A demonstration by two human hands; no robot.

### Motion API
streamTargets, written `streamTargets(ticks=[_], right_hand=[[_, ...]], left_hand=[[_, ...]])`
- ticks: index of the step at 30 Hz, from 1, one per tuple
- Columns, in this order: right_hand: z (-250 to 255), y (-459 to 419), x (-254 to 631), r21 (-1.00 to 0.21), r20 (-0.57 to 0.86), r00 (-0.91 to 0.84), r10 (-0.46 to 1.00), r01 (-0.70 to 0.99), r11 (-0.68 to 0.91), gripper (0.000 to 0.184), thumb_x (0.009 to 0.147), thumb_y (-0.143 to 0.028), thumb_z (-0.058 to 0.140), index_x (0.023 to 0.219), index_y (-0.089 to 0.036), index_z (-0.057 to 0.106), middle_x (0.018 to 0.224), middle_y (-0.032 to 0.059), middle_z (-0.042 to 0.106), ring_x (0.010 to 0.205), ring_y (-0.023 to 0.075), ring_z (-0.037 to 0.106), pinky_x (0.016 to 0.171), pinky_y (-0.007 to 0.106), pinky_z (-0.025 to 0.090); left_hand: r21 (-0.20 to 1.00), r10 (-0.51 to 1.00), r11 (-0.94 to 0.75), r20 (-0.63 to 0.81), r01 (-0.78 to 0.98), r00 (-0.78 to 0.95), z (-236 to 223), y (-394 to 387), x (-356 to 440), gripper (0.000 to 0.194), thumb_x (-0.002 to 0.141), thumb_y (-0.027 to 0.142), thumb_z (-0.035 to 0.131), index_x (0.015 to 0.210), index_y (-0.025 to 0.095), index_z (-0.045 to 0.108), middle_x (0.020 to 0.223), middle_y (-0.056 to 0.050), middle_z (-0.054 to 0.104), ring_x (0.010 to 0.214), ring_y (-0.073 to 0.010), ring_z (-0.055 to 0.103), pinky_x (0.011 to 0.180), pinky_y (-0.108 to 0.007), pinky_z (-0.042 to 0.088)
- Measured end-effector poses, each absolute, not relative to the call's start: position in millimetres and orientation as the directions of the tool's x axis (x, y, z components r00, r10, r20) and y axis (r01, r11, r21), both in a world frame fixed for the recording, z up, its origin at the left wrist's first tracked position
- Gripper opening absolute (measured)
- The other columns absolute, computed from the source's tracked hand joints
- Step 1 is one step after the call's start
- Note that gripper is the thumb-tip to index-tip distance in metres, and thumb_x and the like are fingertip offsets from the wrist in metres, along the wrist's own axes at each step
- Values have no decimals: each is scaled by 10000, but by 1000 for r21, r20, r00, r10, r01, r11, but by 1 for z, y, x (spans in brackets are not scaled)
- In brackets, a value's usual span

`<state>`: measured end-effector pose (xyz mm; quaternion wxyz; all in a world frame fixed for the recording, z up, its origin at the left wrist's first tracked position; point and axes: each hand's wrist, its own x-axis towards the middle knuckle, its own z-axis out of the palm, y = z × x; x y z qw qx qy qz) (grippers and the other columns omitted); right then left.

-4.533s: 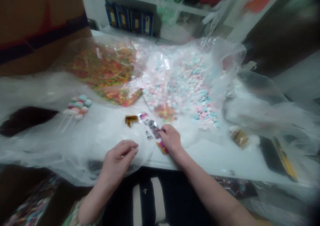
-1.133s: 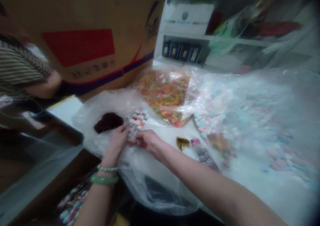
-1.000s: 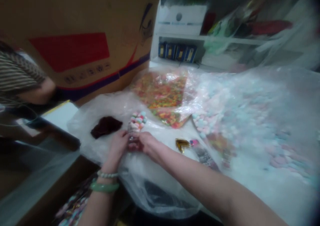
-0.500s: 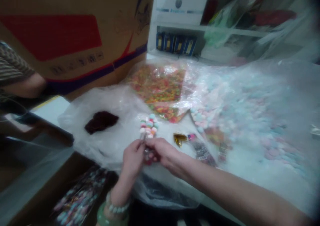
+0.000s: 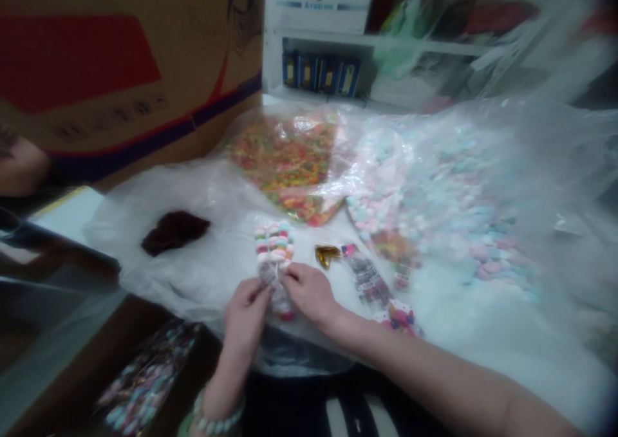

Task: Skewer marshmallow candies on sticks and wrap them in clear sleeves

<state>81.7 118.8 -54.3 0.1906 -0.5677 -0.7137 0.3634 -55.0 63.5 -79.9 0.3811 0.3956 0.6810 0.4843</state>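
Candy sticks [image 5: 273, 244] gathered in both hands, lower centre
Our left hand [image 5: 246, 315] and right hand [image 5: 309, 292] pinch narrowly at the clear wrap [image 5: 276, 298] under the bunch. To the right lie gold foil [image 5: 326, 255] and printed strips [image 5: 367, 281]; upper centre, gummies [image 5: 280, 154] and pastel candies [image 5: 434, 192] sit heaped in plastic, seemingly plenty left.

A white box [image 5: 323, 2] on the shelf has a line of blue lettering, too blurred to read. The blue packs [image 5: 321, 73] below it carry pale labels, also unreadable. The cardboard carton [image 5: 111, 51] has a row of tiny marks, and the strip of wrappers [image 5: 367, 281] on the tabletop has illegible print.
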Motion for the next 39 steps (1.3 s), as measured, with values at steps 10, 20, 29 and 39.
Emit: streamTargets(ticks=[10,20,29,39], right_hand=[[-60,138,69,-887,-401,-211,891,335,-320,146,720,-211,575,581,-176,599,499,-50,491,541,120,478,541,233,337],[-29,99,134,-979,-192,-244,951,110,-170,326,785,-347,567,501,-190,535,492,-26,510,516,114,470,558,245,374],[-15,83,124,-983,-169,-315,934,-18,-184,129,688,-269,652,593,-182,636,737,-5,624,789,158,565,745,263,427],[-18,86,151,-981,-45,-224,973,195,0,203,784,-287,576,606,-191,583,693,-10,570,732,137,540,711,234,412]], left_hand=[[970,964,190,-155,153,-218,-68,60,-36,198,710,307,692,867,219,776,957,-69,750,963,-268,629,908,-379,459],[734,681,203,-581,-648,-446,-45,56,-59,30,743,137,694,754,132,666,664,-25,673,578,-133,614,526,-233,491],[788,711,128,-496,-602,-498,-32,59,-8,207,643,216,810,698,127,631,603,1,658,543,-99,596,545,-199,484],[625,664,192,-651,-757,-369,-28,70,-5,161,906,130,534,776,129,629,680,-29,684,598,-139,656,585,-282,561]])
